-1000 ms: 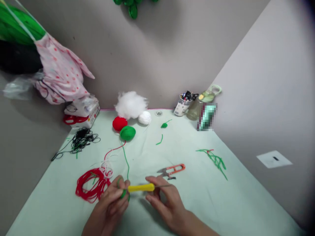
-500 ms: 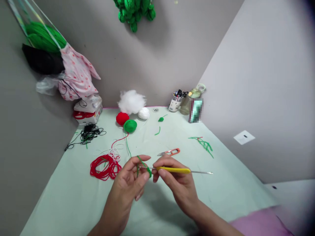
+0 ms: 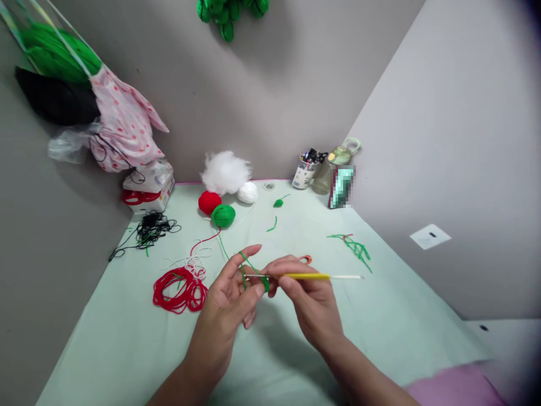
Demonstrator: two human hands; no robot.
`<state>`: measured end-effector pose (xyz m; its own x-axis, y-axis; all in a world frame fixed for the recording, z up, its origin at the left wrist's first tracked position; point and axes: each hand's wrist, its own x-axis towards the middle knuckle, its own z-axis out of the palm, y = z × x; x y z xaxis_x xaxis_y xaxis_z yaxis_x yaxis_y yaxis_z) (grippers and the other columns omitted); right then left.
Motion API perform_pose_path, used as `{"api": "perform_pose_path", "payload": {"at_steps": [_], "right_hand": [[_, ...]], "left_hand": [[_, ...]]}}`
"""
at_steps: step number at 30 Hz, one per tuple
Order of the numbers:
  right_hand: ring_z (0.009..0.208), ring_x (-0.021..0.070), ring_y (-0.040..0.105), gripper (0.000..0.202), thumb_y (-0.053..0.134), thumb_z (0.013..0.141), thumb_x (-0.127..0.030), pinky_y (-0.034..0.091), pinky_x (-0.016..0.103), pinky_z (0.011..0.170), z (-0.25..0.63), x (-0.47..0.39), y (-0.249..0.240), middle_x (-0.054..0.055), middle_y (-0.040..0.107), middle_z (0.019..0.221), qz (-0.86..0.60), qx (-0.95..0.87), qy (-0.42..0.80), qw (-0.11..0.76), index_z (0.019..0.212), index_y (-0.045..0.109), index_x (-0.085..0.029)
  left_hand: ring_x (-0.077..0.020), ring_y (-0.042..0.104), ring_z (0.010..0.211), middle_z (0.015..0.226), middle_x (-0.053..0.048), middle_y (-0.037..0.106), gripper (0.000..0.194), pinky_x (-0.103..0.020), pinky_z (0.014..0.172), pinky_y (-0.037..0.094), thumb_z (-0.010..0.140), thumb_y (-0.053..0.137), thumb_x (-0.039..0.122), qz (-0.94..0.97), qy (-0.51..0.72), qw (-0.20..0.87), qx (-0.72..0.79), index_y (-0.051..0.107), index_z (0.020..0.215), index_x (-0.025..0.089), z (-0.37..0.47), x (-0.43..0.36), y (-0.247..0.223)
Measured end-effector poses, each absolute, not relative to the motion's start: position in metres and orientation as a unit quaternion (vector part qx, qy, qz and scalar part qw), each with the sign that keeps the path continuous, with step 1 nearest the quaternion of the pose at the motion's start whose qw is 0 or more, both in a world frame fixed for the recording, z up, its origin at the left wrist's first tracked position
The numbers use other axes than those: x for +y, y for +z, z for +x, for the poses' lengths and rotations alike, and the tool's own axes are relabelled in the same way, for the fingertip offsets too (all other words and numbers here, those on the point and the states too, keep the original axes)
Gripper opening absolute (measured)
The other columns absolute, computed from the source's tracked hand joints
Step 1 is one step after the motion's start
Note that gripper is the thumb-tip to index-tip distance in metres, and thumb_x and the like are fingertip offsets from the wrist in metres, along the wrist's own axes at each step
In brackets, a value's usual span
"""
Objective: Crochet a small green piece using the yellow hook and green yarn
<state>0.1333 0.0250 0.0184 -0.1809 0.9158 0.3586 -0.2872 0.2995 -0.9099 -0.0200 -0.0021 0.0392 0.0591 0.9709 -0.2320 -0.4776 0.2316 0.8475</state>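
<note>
My left hand (image 3: 230, 307) is closed, pinching a small green crochet piece (image 3: 265, 282) between thumb and fingers, its index finger raised with green yarn looped over it. That yarn runs back to the green yarn ball (image 3: 223, 216). In my right hand (image 3: 310, 301) is a yellow-handled crochet hook (image 3: 306, 276), held almost level. Its metal tip points left, at the green piece and the strand under my left index finger. Whether the tip has caught the yarn I cannot tell. Behind my right fingers the orange thread snips (image 3: 306, 259) are mostly hidden.
Red yarn (image 3: 180, 290) lies coiled at left, near tangled black yarn (image 3: 154, 230). Further back are a red ball (image 3: 209, 202), a white ball (image 3: 247, 193) and fluffy stuffing (image 3: 226, 172). Green yarn scraps (image 3: 355, 247) lie at right; a pen cup (image 3: 304, 172) and bottle (image 3: 325, 175) stand behind.
Both hands have moved slightly up and to the right with the crochet piece and hook. My left index finger is raised higher, and my right hand now covers most of the snips.
</note>
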Motion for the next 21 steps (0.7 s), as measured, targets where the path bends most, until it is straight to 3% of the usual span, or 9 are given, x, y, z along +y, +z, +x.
{"api": "perform_pose_path", "payload": {"at_steps": [4,8,11,15,17,19,21], "right_hand": [[0.064,0.011,0.069,0.018,0.068,0.101,-0.038,0.059,0.025,0.064,0.139,0.033,0.021,0.002,0.076,0.087,-0.262,-0.475,0.632,0.554,0.1,0.076,-0.023],[0.063,0.0129,0.072,0.022,0.055,0.108,-0.038,0.061,0.028,0.063,0.147,0.032,0.027,0.004,0.077,0.089,-0.267,-0.514,0.613,0.537,0.099,0.067,-0.022],[0.077,0.0161,0.076,0.02,0.048,0.11,-0.027,0.064,0.031,0.074,0.151,0.026,0.025,0.005,0.078,0.097,-0.312,-0.657,0.432,0.533,0.11,0.068,-0.025],[0.1,0.023,0.078,0.029,0.057,0.103,-0.016,0.065,0.034,0.086,0.15,0.019,0.016,0.01,0.079,0.111,-0.288,-0.831,0.104,0.464,0.128,0.07,-0.026],[0.105,0.0237,0.077,0.037,0.058,0.102,-0.012,0.065,0.035,0.089,0.149,0.018,0.012,0.01,0.077,0.115,-0.29,-0.835,0.045,0.467,0.133,0.069,-0.028],[0.103,0.0228,0.075,0.037,0.056,0.102,-0.011,0.064,0.036,0.088,0.149,0.018,0.012,0.009,0.077,0.112,-0.304,-0.806,0.097,0.499,0.132,0.07,-0.028],[0.093,0.0209,0.074,0.03,0.054,0.105,-0.015,0.063,0.036,0.083,0.151,0.02,0.014,0.007,0.076,0.1,-0.319,-0.746,0.222,0.541,0.124,0.073,-0.027]], "left_hand": [[-0.0011,0.034,0.049,0.083,0.003,0.06,0.041,-0.017,0.046,0.031,0.085,0.081,0.024,0.288,0.534,0.687,0.4,0.073,0.125,0.025,-0.021,0.005,0.039],[0.0008,0.031,0.046,0.083,0.004,0.058,0.034,-0.016,0.045,0.03,0.085,0.081,0.024,0.292,0.528,0.698,0.386,0.076,0.118,0.025,-0.023,0.007,0.04],[0.0,0.033,0.048,0.083,0.004,0.058,0.035,-0.014,0.044,0.03,0.085,0.083,0.027,0.301,0.544,0.665,0.413,0.076,0.119,0.024,-0.022,0.004,0.038],[0.0,0.034,0.048,0.083,0.004,0.06,0.049,-0.013,0.043,0.03,0.081,0.089,0.031,0.273,0.569,0.654,0.418,0.071,0.126,0.023,-0.017,0.002,0.032],[0.0011,0.029,0.045,0.078,0.006,0.058,0.054,-0.012,0.041,0.028,0.079,0.091,0.032,0.235,0.557,0.696,0.388,0.07,0.127,0.02,-0.015,0.002,0.031],[0.0011,0.021,0.044,0.065,0.01,0.05,0.051,-0.012,0.04,0.025,0.078,0.091,0.029,0.197,0.535,0.738,0.362,0.071,0.124,0.016,-0.016,0.004,0.031],[0.0007,0.017,0.044,0.06,0.012,0.044,0.046,-0.012,0.039,0.022,0.078,0.09,0.026,0.178,0.527,0.752,0.353,0.073,0.119,0.013,-0.018,0.006,0.032]]}}
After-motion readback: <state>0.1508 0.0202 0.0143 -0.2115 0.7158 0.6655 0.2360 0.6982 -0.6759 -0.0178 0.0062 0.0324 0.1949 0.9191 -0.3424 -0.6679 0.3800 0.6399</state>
